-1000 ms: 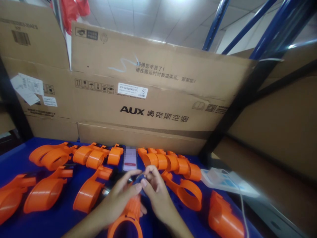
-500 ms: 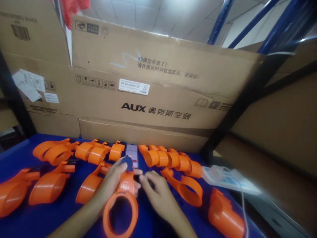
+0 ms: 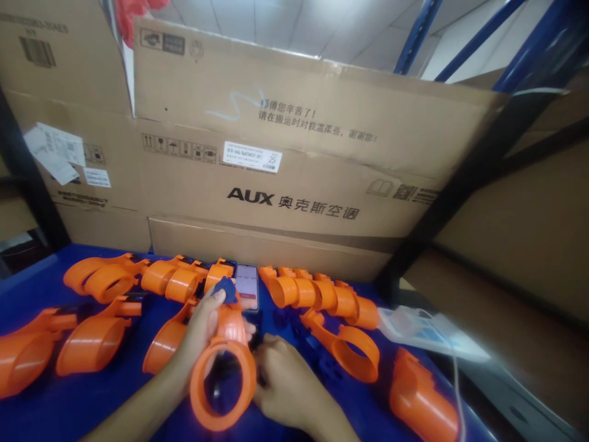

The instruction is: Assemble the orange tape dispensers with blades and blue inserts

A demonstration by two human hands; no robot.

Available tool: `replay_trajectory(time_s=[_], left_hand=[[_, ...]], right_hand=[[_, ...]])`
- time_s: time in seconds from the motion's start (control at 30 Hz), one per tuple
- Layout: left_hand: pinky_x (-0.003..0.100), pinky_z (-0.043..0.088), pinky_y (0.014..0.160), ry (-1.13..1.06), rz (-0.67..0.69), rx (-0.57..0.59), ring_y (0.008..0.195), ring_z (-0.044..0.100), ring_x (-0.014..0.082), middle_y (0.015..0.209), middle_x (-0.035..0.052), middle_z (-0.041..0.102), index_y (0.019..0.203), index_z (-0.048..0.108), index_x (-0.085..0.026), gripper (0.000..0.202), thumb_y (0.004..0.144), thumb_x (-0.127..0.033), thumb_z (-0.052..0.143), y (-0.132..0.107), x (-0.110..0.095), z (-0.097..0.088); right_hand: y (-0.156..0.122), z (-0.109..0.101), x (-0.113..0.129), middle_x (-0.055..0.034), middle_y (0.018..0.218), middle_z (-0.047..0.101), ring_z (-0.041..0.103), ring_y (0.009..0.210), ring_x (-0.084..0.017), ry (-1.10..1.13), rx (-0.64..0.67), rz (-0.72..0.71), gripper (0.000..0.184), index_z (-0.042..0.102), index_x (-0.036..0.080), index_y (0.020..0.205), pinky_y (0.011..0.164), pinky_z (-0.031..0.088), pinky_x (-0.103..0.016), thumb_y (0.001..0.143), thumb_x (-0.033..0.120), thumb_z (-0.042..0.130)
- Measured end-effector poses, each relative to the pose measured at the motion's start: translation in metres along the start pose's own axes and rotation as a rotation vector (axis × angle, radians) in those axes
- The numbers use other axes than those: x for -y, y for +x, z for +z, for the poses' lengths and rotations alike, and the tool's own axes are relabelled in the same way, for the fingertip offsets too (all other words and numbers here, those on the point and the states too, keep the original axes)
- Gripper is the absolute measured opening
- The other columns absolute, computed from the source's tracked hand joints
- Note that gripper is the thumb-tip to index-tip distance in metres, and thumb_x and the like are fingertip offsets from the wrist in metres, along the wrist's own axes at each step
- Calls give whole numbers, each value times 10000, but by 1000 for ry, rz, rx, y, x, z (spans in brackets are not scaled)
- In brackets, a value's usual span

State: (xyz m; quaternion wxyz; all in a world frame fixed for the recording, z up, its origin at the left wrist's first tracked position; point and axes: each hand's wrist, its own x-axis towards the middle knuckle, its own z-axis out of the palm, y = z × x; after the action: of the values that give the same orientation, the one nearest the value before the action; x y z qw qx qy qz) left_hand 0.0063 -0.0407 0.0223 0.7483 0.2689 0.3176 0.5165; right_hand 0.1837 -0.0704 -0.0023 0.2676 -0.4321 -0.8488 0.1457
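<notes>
My left hand is closed around the neck of an orange plastic part with a round ring at its lower end. At its top, under my left thumb, sits a small dark blue piece. My right hand is just right of the ring, back of the hand up and fingers curled in. Those fingertips are hidden, so I cannot make out what they hold. Something dark shows through the ring. Beyond my right hand lies a loose orange ring part, with small dark blue pieces beside it.
More orange ring parts stand in rows on the blue tabletop. A lit phone lies at the back against a large cardboard box. A white cable and a dark metal post are on the right.
My right hand has come down and turned over, its fingers now curled out of sight beside the ring. My left hand and the orange part have shifted slightly left and up.
</notes>
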Motion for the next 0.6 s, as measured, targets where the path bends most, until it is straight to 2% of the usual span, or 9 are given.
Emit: replay_trajectory(time_s=[0.07, 0.13, 0.23, 0.37, 0.5, 0.6], left_hand=[[325, 529, 559, -1, 5, -3, 650, 730, 277, 910, 118, 794, 1469, 378, -185, 921, 713, -567, 741, 0, -1, 1], [338, 539, 571, -12, 27, 17, 656, 731, 279, 916, 122, 794, 1473, 355, -189, 899, 745, -574, 715, 0, 1, 1], [357, 560, 626, -38, 86, 82, 708, 740, 278, 927, 114, 796, 1433, 405, -207, 761, 807, -542, 677, 0, 6, -2], [361, 567, 767, -9, 117, 131, 865, 748, 282, 991, 101, 792, 1306, 554, -190, 529, 844, -408, 694, -5, 12, 1], [379, 544, 881, -8, 107, 69, 984, 734, 300, 1054, 88, 782, 1212, 637, -188, 424, 828, -348, 719, -7, 13, 5], [405, 530, 918, -44, 89, 88, 1008, 728, 317, 1054, 93, 784, 1217, 647, -182, 443, 814, -348, 732, -4, 15, 4]], right_hand=[[1, -5, -3, 11, 522, 597, 539, 536, -157, -20, 35, 10, 260, 497, 221, 514, 563, 378, -266, 722, 130, 622], [2, -11, -8, 11, 512, 572, 539, 549, -161, -50, -8, 58, 295, 452, 222, 506, 549, 367, -264, 733, 114, 607], [3, -20, -15, 3, 538, 564, 539, 564, -167, -81, -177, 166, 323, 439, 222, 529, 537, 357, -262, 801, 171, 605], [3, -23, -20, 28, 519, 491, 447, 497, -135, -32, -401, 287, 364, 453, 215, 563, 505, 310, -250, 888, 293, 596], [5, -21, -16, 45, 537, 418, 394, 515, -124, 164, -491, 343, 410, 470, 208, 590, 506, 299, -239, 932, 402, 589], [6, -20, -9, 35, 615, 465, 447, 574, -133, 436, -450, 346, 384, 533, 205, 674, 543, 368, -233, 950, 468, 573]])
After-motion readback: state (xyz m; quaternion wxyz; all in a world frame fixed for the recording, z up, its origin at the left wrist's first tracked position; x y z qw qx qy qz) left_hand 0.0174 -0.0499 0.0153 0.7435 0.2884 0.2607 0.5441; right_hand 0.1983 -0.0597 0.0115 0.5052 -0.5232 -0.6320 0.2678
